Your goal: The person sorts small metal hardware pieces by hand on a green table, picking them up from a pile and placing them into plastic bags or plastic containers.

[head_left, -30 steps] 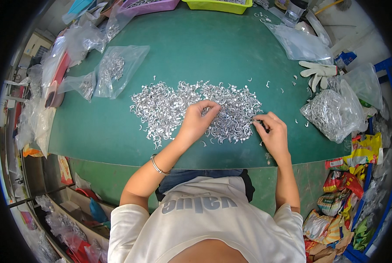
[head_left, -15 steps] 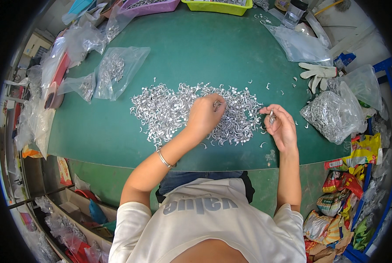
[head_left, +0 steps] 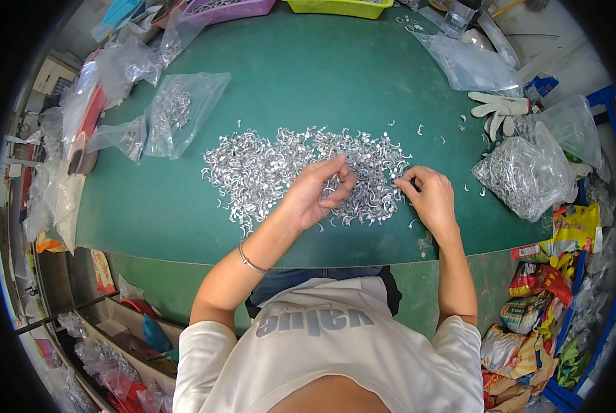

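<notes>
A wide heap of small silver crescent-shaped metal pieces (head_left: 253, 172) lies on the green tabletop (head_left: 308, 76). Over the heap's near middle, my left hand (head_left: 315, 193) has its fingers curled in toward the thumb. Silver shows between those fingers, but I cannot tell whether it is held or part of the heap behind. My right hand (head_left: 430, 199) is at the heap's right edge, thumb and forefinger pinched together among the outermost pieces. What sits between these fingertips is too small to make out. A bracelet circles my left wrist.
Clear bags of silver pieces lie at left (head_left: 173, 110) and right (head_left: 521, 175). A white glove (head_left: 498, 110) rests by the right bag, near a flat plastic bag (head_left: 470, 65). Purple (head_left: 232, 12) and yellow-green (head_left: 339, 8) baskets stand along the far edge.
My right hand has moved left to the heap's edge and turned palm down; a silver piece showed in its fingers before. My left hand has drawn slightly nearer, its fingers loosening and turning.
</notes>
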Motion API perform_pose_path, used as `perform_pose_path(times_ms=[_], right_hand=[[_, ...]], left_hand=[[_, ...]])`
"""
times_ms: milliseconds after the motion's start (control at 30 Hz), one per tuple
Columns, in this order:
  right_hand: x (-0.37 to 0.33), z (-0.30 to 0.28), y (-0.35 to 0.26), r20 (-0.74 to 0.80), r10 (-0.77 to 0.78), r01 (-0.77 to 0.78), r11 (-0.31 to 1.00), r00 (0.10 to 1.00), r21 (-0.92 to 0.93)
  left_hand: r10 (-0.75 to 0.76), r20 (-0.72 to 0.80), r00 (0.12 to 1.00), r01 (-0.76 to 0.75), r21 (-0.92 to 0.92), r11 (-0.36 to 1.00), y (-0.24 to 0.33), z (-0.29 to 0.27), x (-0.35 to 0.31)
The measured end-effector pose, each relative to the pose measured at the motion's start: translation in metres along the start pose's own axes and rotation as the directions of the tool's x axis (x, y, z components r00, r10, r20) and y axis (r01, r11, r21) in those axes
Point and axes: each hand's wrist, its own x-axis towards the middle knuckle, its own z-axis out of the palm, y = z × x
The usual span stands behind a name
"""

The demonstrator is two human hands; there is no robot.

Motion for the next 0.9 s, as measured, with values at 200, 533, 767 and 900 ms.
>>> perform_pose_path(times_ms=[200, 533, 767, 900], right_hand=[[-0.001, -0.018, 0.007, 0.075, 0.019, -0.022, 0.999, 0.997, 0.044], [-0.003, -0.009, 0.006, 0.028, -0.075, 0.075, 0.997, 0.997, 0.019], [0.013, 0.009, -0.002, -0.142, -0.06, 0.041, 0.99, 0.988, -0.132], [0.016, 0.0, 0.012, -0.095, -0.058, 0.063, 0.997, 0.994, 0.042]], left_hand=[[-0.128, 0.14, 0.982, 0.185, -0.553, 0.812, -0.001, -0.007, -0.002], [-0.081, -0.271, 0.959, -0.103, -0.601, 0.793, 0.0, 0.026, -0.008], [0.031, -0.023, 0.999, -0.02, 0.384, 0.923, -0.007, 0.009, 0.009], [0.586, 0.312, 0.748, -0.47, 0.872, 0.136, -0.011, 0.009, 0.026]])
